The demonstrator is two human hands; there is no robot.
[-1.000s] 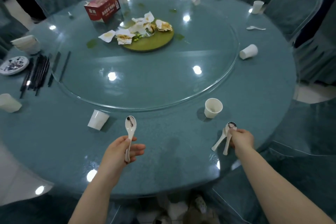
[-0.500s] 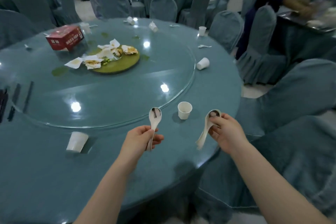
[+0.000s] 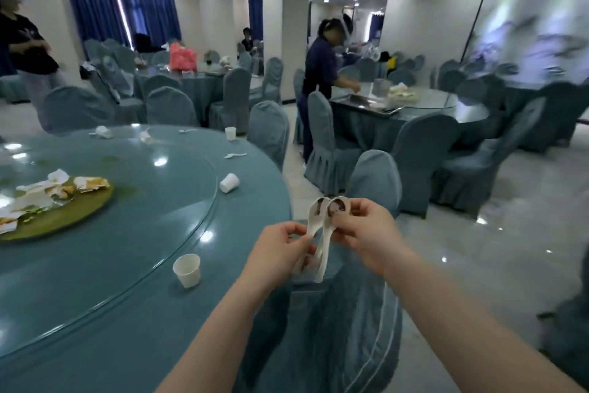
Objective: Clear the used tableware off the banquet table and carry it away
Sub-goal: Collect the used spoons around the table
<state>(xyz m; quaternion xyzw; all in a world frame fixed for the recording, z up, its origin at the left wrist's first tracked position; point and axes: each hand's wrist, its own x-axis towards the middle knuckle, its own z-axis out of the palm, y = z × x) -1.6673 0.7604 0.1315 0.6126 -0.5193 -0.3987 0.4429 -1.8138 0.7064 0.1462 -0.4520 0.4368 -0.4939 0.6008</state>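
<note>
- White soup spoons (image 3: pixel 322 227) held upright in front of the chest, past the tabletop (image 3: pixel 134 281) edge, above a covered chair (image 3: pixel 376 182). Bowls up, handles down and pressed close together; probably being gathered into one bundle so a single hand can carry them.
- Two dirty bowls show side by side. Whether a third spoon sits behind them, I cannot tell.
- Left hand (image 3: pixel 277 252) — fingers curled, thumb and fingertips pinching the handles low down.
- Right hand (image 3: pixel 363 233) — fingers curled, gripping near the bowls, one fingertip by the rim of the right-hand bowl. Both hands hold the same bundle; neither is free.
- Left behind on the tabletop: an upright paper cup (image 3: pixel 187 270) near the edge, a tipped cup (image 3: pixel 229 183) just outside the glass turntable (image 3: pixel 178 201), another spoon (image 3: pixel 235 155) further round, one more cup (image 3: pixel 230 133) at the far rim.
- Green platter (image 3: pixel 67 217) on the turntable, covered with crumpled napkins and scraps.
- Judgement: clearing is early — much litter remains.
- Another person (image 3: pixel 322 80) works at the next table.
</note>
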